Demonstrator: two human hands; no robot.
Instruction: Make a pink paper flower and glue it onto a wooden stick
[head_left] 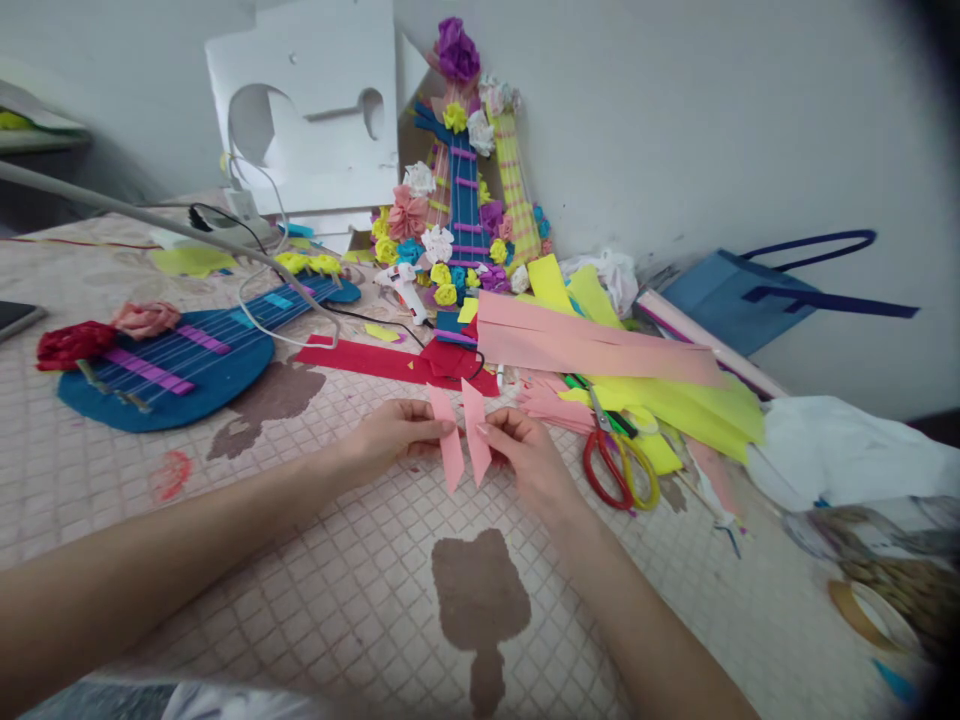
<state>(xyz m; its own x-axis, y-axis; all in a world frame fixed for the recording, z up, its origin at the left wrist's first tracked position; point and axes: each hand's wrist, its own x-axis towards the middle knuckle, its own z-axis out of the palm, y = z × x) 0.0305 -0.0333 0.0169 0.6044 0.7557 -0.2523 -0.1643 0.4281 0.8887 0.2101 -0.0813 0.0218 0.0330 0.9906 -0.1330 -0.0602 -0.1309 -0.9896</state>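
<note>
As the left hand (411,432) pinches one pink strip (448,452) and the right hand (521,448) pinches a second pink strip (475,430) just beside it over the patterned tabletop (352,590), a light fingertip grip (thin stuff, this, by the look of it!) should best keep both uncreased.

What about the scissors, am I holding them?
No, the scissors lie to the right, while your left hand and right hand each hold a pink strip.
</note>
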